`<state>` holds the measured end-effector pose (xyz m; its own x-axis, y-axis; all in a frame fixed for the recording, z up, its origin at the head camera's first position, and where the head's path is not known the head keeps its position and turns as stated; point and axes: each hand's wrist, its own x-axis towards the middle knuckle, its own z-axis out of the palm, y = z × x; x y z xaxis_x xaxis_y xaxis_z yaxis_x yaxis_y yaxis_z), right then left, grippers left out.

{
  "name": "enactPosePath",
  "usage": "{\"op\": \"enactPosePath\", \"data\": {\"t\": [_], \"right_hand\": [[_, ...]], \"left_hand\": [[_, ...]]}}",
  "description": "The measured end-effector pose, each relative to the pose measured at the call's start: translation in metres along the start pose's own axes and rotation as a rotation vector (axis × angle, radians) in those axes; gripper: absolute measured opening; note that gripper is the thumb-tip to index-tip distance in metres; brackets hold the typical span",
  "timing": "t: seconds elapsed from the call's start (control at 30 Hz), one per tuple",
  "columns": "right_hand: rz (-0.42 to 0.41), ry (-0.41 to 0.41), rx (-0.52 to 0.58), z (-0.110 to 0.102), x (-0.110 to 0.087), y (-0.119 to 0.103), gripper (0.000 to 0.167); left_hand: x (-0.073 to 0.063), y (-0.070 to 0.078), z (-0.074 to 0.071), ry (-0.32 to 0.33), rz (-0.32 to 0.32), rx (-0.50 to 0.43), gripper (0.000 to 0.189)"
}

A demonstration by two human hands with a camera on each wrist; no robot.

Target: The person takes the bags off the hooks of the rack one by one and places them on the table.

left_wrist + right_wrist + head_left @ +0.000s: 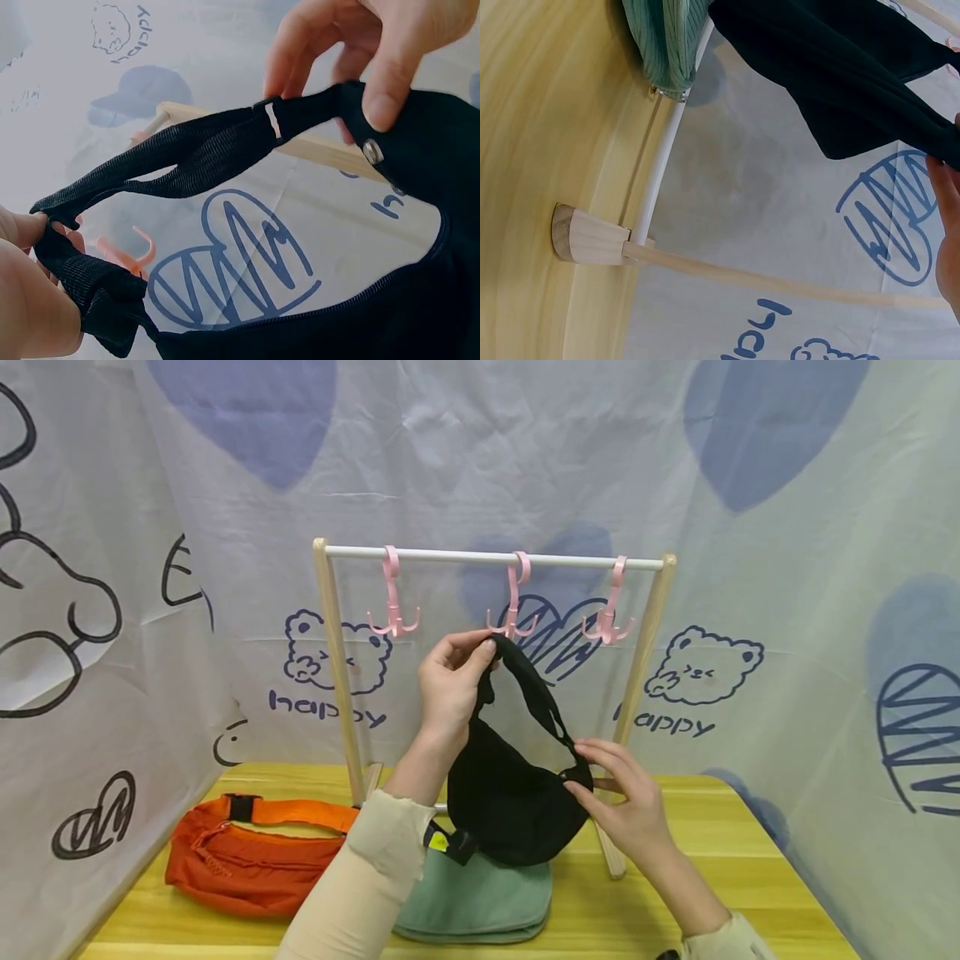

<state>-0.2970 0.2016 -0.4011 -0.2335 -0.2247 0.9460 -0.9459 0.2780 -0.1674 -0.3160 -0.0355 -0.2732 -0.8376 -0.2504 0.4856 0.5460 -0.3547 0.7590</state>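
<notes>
A black bag [510, 810] hangs in the air between my two hands, in front of the rack. My left hand [448, 685] pinches the top of its strap [534, 689] between thumb and fingers, just below the middle pink hook [513, 597]. Lower down, my right hand [628, 802] pinches the bag's right end where the strap joins. The left wrist view shows the strap stretched in a loop, with a metal snap [373, 151] beside the right thumb. In the right wrist view the bag [840, 75] hides part of the scene, and only some fingers [946, 195] show.
The rack has a white bar [450, 557] and wooden posts, with further pink hooks at left [392, 593] and right [612, 602]. An orange waist bag [247, 877] lies on the yellow wooden table [720, 860] at left; a green bag [487, 906] lies below the black one.
</notes>
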Motion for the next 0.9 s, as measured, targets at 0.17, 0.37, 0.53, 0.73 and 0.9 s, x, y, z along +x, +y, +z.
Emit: {"op": "enactPosePath", "data": {"t": [0.17,0.37,0.53,0.73,0.9], "right_hand": [[-0.003,0.03,0.017,0.0,0.002,-0.004,0.037],[0.03,0.074,0.001,0.0,0.004,-0.007,0.047],[0.077,0.105,-0.021,-0.001,0.003,-0.009,0.057],[0.101,0.11,0.014,0.0,0.003,-0.009,0.058],[0.107,0.114,0.058,0.001,0.004,-0.011,0.055]], "left_hand": [[0.001,-0.002,-0.011,0.007,0.002,0.023,0.015],[0.002,-0.006,-0.026,0.015,-0.018,0.045,0.016],[0.0,-0.007,-0.041,0.014,-0.037,0.076,0.018],[-0.001,-0.009,-0.057,0.001,-0.029,0.116,0.019],[-0.002,-0.012,-0.068,-0.019,-0.019,0.128,0.02]]}}
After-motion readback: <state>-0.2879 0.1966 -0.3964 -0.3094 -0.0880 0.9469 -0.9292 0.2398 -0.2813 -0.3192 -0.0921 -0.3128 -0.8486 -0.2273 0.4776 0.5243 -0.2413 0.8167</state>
